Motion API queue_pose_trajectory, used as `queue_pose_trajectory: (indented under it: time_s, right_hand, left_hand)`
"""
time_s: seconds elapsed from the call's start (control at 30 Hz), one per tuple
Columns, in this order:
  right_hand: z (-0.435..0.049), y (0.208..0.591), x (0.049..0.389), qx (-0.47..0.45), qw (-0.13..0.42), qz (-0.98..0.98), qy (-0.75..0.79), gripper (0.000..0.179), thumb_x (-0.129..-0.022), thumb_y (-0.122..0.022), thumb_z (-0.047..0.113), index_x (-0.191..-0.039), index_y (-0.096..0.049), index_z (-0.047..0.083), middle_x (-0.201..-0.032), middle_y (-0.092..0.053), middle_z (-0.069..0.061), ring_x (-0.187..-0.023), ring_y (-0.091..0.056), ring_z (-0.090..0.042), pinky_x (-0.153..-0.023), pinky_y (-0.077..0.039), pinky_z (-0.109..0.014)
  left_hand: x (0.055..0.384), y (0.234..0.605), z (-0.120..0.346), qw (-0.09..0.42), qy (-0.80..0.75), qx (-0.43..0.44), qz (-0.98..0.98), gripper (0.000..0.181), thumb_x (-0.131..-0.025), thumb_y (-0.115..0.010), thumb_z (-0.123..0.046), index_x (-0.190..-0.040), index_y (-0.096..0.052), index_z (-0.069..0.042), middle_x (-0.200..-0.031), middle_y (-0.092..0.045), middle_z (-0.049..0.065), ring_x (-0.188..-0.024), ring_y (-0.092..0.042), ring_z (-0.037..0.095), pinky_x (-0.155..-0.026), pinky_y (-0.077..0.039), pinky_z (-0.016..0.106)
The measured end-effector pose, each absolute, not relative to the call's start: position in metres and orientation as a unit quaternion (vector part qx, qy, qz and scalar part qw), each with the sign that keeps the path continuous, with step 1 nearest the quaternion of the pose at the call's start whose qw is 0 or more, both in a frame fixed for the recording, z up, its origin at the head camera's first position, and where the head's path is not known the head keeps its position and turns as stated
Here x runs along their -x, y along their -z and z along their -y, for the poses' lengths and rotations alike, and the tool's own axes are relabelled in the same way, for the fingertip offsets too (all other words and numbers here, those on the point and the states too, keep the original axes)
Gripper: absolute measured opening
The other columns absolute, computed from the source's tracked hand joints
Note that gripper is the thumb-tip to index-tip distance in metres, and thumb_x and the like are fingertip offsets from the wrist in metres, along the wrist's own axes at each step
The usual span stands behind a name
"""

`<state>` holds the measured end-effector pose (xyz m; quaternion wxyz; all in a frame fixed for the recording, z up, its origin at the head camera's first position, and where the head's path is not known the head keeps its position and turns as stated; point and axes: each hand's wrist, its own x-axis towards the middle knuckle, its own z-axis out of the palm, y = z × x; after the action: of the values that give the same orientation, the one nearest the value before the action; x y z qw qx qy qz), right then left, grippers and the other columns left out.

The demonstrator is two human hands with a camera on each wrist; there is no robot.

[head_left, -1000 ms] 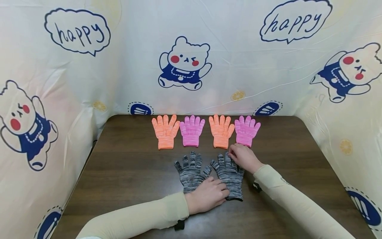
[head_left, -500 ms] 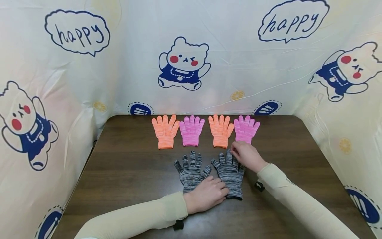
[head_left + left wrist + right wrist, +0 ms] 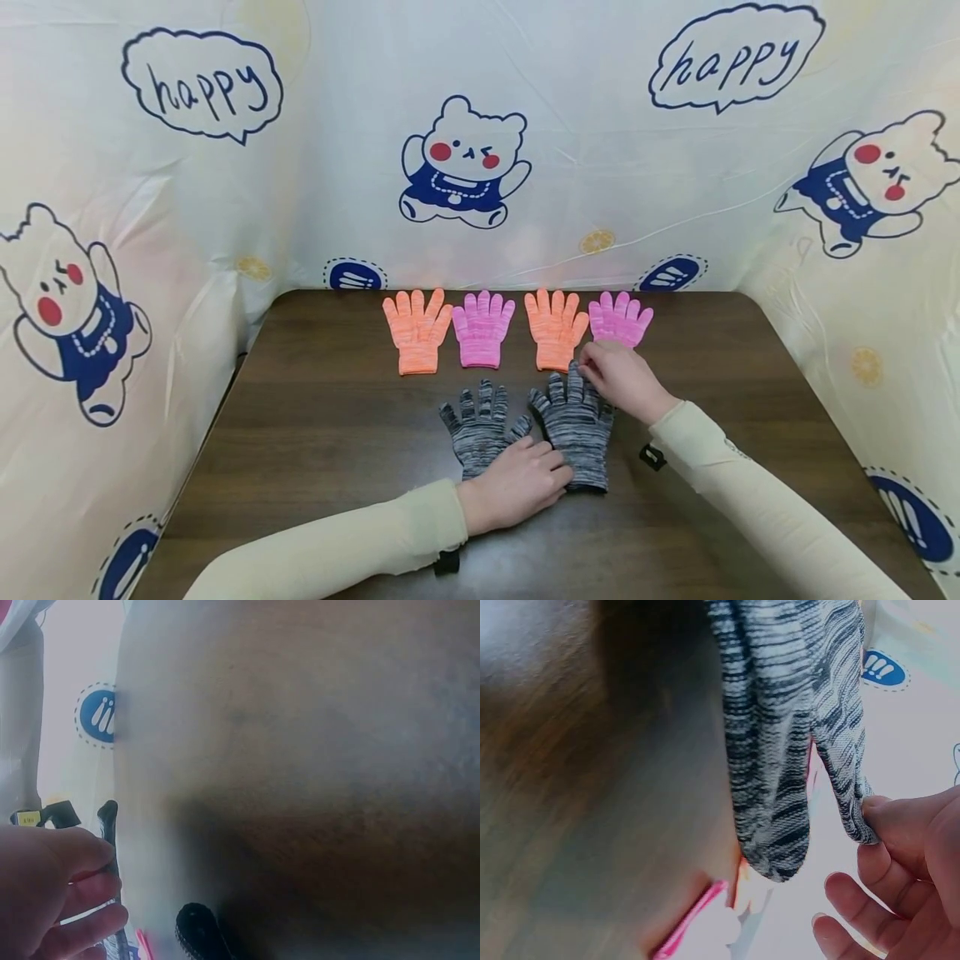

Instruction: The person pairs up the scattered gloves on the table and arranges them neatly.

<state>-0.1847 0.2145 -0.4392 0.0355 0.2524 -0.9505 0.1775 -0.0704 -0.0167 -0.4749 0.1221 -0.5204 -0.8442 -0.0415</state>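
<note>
Two grey-and-black striped knit gloves lie side by side in the head view, the left grey glove (image 3: 477,437) partly behind my left forearm and hand. My left hand (image 3: 519,483) holds the right grey glove (image 3: 579,433) at the left side of its dark cuff; the left wrist view shows thumb and fingers at that cuff (image 3: 108,817). With thumb and forefinger, my right hand (image 3: 624,382) pinches a fingertip of the same glove. The right wrist view shows that pinched fingertip (image 3: 855,821) and a neighbouring glove finger (image 3: 772,795) held off the table.
Along the table's back edge lie two orange gloves (image 3: 417,333) (image 3: 555,329) alternating with two pink gloves (image 3: 483,329) (image 3: 619,318). The right pink one's cuff is hidden by my right hand. A printed curtain (image 3: 465,50) surrounds the brown table (image 3: 315,450).
The right grey glove has shifted slightly away from me, toward the back row, with my right hand pinching its fingertip. My left hand has stayed nearly in place.
</note>
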Motion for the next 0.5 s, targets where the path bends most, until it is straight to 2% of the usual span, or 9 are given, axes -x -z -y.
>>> queue_pose_trajectory:
  time_s: [0.23,0.5]
  right_hand:
    - [-0.203,0.435,0.183,-0.268,0.045,0.947,-0.173,0.012,-0.093,-0.08,0.011,-0.096,-0.069,0.007,-0.08,-0.061,-0.001,-0.071,-0.053,-0.017,-0.066,-0.052,-0.034]
    - [-0.191,0.432,0.183,-0.293,0.053,0.941,-0.161,0.011,-0.094,-0.078,0.011,-0.096,-0.069,0.006,-0.08,-0.062,-0.002,-0.072,-0.054,-0.018,-0.068,-0.053,-0.035]
  left_hand:
    - [0.067,0.473,0.028,0.115,0.046,0.517,0.847,0.011,-0.102,-0.068,-0.035,-0.105,-0.072,-0.025,-0.103,-0.069,-0.009,-0.096,-0.064,0.01,-0.076,-0.046,0.027]
    - [0.061,0.47,0.042,0.108,0.056,0.507,0.853,0.01,-0.102,-0.068,-0.033,-0.103,-0.073,-0.024,-0.101,-0.069,-0.009,-0.094,-0.062,0.01,-0.072,-0.042,0.024]
